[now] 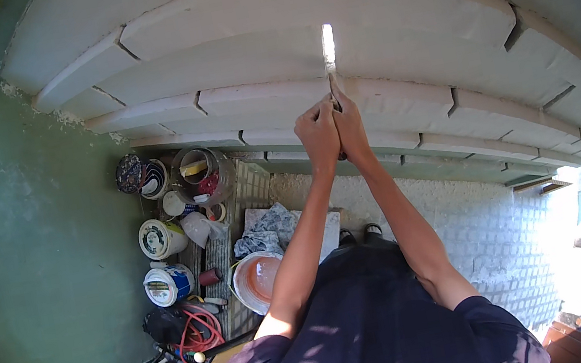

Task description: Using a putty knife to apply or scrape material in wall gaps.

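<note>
Both arms stretch forward to the pale wall (230,60) with its raised horizontal bands. My left hand (316,134) and my right hand (349,123) are pressed together, fingers closed around a slim tool. Its dark end (342,156) pokes out below the hands; the rest of the grip is hidden by the fingers. My right index finger points up along it, against one of the bands. Straight above the fingertips is a narrow bright strip (329,46). Whether that is a shiny blade or a lit gap in the wall, I cannot tell.
Left, by a green wall (31,250), stand paint buckets (162,238), a clear tub (202,174) and a coiled red hose (200,328). A white bucket (241,287) and a crumpled grey cloth (268,230) lie near my left arm. Patterned paving (460,217) covers the floor at right.
</note>
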The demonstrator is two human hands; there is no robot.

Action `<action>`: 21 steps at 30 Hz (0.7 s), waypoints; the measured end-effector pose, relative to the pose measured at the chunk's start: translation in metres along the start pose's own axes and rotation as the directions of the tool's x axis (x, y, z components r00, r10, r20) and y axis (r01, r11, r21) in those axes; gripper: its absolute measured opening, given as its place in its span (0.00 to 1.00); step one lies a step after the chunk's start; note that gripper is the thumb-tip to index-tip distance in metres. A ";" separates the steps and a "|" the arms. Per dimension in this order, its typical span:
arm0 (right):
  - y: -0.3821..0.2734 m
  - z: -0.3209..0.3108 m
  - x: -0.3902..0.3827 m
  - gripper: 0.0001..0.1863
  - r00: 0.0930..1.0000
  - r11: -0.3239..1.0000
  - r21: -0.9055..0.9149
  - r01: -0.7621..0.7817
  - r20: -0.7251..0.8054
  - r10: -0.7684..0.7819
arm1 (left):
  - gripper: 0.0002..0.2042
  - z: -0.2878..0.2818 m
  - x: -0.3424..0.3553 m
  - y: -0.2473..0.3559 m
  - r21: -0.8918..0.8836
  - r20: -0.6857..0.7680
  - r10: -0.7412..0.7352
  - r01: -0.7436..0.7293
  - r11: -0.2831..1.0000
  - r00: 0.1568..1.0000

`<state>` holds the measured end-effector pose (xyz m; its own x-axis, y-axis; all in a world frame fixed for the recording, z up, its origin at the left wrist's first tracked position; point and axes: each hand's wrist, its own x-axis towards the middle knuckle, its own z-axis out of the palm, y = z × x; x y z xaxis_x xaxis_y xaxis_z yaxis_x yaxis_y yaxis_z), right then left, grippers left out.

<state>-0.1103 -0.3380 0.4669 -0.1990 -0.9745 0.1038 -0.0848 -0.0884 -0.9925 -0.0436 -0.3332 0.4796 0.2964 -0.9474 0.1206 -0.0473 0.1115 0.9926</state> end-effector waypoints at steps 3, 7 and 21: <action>0.002 -0.007 -0.005 0.35 0.999 0.999 0.038 0.024 0.032 -0.025 | 0.14 0.001 -0.008 -0.004 -0.056 0.029 0.043 -0.042 0.998 0.999; -0.001 -0.021 0.002 0.32 0.991 0.983 0.150 0.106 0.063 -0.116 | 0.18 0.007 -0.005 0.014 -0.107 0.189 0.154 -0.135 0.985 0.970; -0.036 -0.021 0.013 0.17 0.997 0.854 0.514 -0.080 0.020 0.081 | 0.21 0.022 0.017 0.045 -0.028 0.244 0.166 -0.164 0.986 0.956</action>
<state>-0.1304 -0.3431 0.5051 -0.1857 -0.9824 0.0218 0.4456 -0.1040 -0.8892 -0.0617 -0.3509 0.5256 0.0426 -0.9600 0.2768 -0.0685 0.2736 0.9594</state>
